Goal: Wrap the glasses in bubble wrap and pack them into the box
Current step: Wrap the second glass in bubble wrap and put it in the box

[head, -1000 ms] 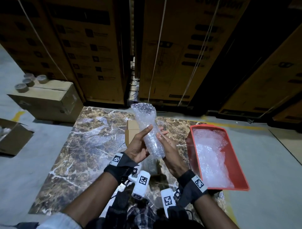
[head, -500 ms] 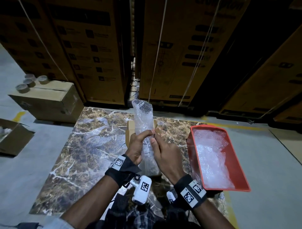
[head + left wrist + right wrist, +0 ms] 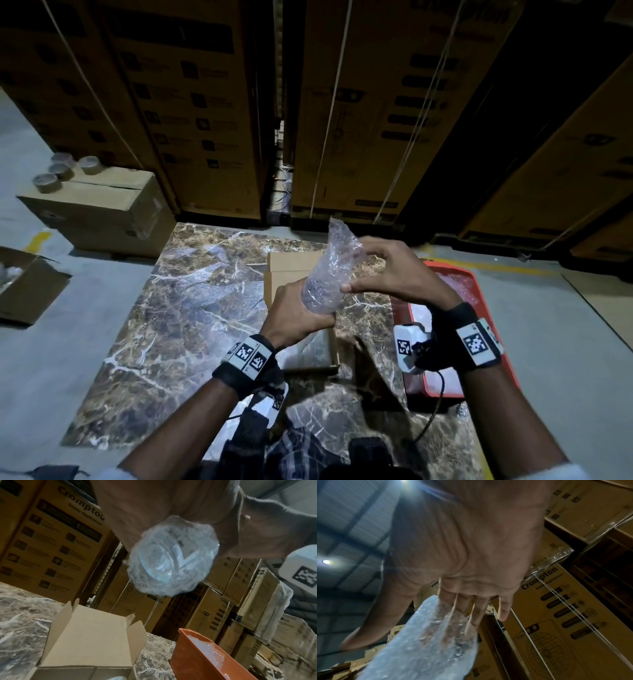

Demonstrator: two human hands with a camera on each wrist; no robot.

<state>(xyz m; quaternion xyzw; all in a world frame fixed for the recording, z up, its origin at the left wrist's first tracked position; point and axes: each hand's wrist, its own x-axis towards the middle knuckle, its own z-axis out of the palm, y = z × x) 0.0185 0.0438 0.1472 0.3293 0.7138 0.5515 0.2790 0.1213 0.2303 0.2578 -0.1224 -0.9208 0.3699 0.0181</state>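
Glass swathed in bubble wrap tilts, base gripped by the left hand, directly above the open cardboard box, right hand loosely pinching its loose upper wrap.

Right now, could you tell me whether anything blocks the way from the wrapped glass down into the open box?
Nothing visible does: the wrapped glass, gripped by the left hand, hangs above the open box.

The left hand covers the wrapped glass's base in the head view; the box interior lies mostly behind both. The right wrist view is motion-blurred.
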